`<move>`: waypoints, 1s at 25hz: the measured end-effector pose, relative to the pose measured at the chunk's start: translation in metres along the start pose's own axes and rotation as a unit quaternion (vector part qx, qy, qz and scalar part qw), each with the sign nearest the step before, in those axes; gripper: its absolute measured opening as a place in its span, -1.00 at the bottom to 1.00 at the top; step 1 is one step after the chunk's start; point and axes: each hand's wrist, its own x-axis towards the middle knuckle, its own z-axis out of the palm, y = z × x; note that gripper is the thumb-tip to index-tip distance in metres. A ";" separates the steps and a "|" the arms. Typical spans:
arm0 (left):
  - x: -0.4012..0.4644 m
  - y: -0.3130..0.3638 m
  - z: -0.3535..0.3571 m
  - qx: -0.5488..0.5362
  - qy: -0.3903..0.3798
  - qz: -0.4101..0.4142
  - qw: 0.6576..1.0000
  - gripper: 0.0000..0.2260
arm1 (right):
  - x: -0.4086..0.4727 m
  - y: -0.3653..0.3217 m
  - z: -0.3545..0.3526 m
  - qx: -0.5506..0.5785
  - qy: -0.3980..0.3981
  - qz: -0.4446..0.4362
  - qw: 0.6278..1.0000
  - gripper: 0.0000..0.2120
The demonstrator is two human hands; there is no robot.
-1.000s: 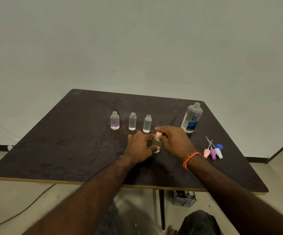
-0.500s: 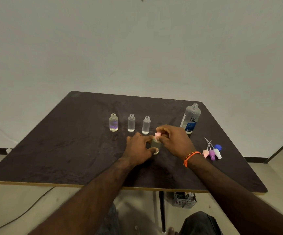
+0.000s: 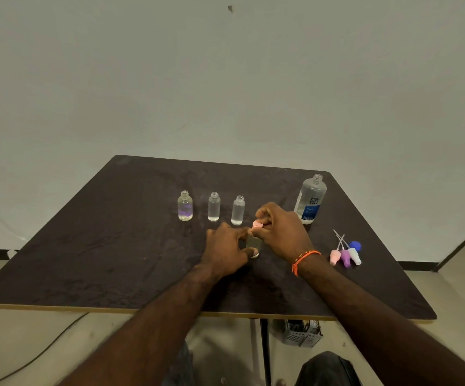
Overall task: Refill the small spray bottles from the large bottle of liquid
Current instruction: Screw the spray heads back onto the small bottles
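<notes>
Where the two hands meet at mid-table [image 3: 92, 254], a small spray bottle [image 3: 252, 243] upright between them — left hand [image 3: 225, 253] wrapped round its body, right hand [image 3: 281, 232] just above, fingers pinching the pink spray cap [image 3: 257, 225] at its neck. Behind, three uncapped small bottles [image 3: 213, 210] in a row, well clear of both hands. Large bottle [image 3: 310, 200] open, upright, just beyond the right hand. Loose spray caps [image 3: 345, 253] to the right — untouched
</notes>
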 end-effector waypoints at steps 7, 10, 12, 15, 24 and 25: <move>0.001 -0.003 0.003 -0.009 0.004 -0.008 1.000 -0.66 | 0.000 0.002 0.002 0.009 -0.034 -0.021 0.999 -0.53; 0.001 -0.001 0.004 -0.006 0.002 -0.008 1.000 -0.64 | 0.001 0.005 0.003 0.014 0.000 -0.011 1.000 -0.62; 0.001 0.000 0.003 -0.010 0.002 -0.011 1.000 -0.64 | -0.001 0.006 0.006 0.026 0.008 -0.004 1.000 -0.62; 0.000 -0.001 0.004 -0.014 -0.002 -0.011 1.000 -0.63 | -0.006 0.012 0.009 0.063 0.029 0.003 0.998 -0.60; -0.002 -0.001 0.004 -0.025 0.007 -0.005 1.000 -0.67 | -0.026 0.035 0.025 0.083 0.000 0.059 0.995 -0.64; -0.002 -0.001 0.005 -0.030 0.009 -0.001 1.000 -0.68 | -0.027 0.038 0.027 0.089 -0.005 0.066 0.994 -0.67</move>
